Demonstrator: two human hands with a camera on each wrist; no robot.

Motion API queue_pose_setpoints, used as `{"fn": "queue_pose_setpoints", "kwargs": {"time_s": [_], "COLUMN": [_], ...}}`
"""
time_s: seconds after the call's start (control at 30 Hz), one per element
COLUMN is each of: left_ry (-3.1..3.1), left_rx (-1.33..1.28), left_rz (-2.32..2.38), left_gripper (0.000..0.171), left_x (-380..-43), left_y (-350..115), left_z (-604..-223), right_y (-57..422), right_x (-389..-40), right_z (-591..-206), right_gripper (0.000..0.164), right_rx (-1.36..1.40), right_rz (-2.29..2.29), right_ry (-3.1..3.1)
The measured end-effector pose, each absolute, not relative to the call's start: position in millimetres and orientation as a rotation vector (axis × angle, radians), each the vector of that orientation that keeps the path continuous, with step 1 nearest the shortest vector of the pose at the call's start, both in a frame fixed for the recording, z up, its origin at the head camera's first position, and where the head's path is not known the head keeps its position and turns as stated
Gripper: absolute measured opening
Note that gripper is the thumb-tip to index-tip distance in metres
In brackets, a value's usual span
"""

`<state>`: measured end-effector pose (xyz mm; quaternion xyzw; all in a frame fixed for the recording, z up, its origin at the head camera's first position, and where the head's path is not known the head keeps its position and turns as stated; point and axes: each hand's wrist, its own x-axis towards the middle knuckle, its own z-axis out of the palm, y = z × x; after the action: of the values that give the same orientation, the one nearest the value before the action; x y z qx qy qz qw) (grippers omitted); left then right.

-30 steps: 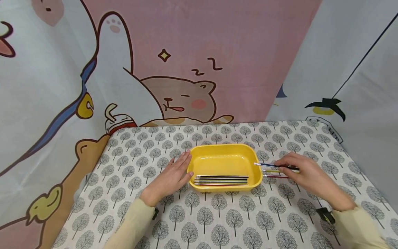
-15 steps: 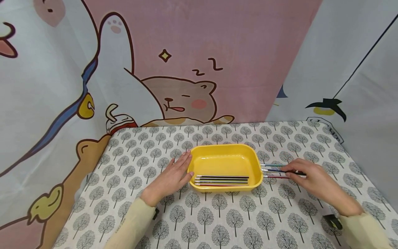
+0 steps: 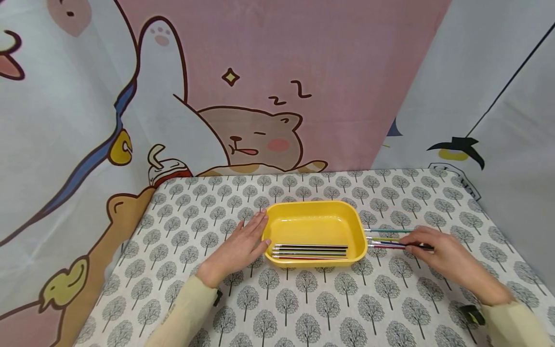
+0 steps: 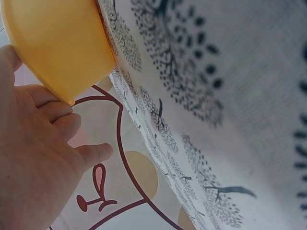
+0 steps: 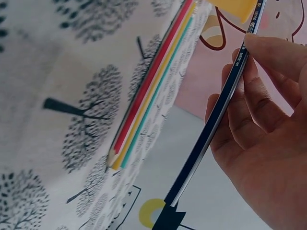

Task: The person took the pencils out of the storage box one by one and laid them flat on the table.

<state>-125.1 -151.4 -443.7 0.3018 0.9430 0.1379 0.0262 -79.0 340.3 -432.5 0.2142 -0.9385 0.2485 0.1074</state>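
Observation:
My right hand [image 3: 446,253] pinches a dark blue pencil [image 5: 211,122] between thumb and fingertips, just right of the yellow tray [image 3: 312,231]. In the right wrist view this pencil is held apart from a red pencil [image 5: 142,96], a yellow pencil [image 5: 150,96] and a teal pencil [image 5: 157,96] lying side by side on the cloth. Several pencils [image 3: 310,251], mostly dark with one red, lie parallel along the tray's near side. My left hand [image 3: 236,250] rests against the tray's left end, fingers extended, its fingertips at the rim in the left wrist view.
A white tablecloth [image 3: 329,303] printed with grey trees covers the table. Behind it hangs a pink and white cartoon curtain [image 3: 347,86], with a pale sheet [image 3: 516,144] along the right side.
The right hand has drawn the dark blue pencil away from the tray's right rim, moving right and nearer me, over the loose pencils. The left hand and the tray stay in place.

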Motion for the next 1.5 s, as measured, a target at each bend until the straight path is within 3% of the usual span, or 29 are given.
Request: {"fn": "queue_pose_setpoints", "kwargs": {"time_s": [1.5], "left_ry": [2.916], "left_rx": [0.929], "left_rz": [0.435], "left_gripper": [0.068], "left_x": [-125.0], "left_y": [-152.0], "left_z": [-443.9], "right_y": [343.8], "right_x": [-88.1], "right_z": [-458.4], "right_gripper": [0.025], "right_rx": [0.592], "right_rz": [0.617], "right_ry": [-2.994]}}
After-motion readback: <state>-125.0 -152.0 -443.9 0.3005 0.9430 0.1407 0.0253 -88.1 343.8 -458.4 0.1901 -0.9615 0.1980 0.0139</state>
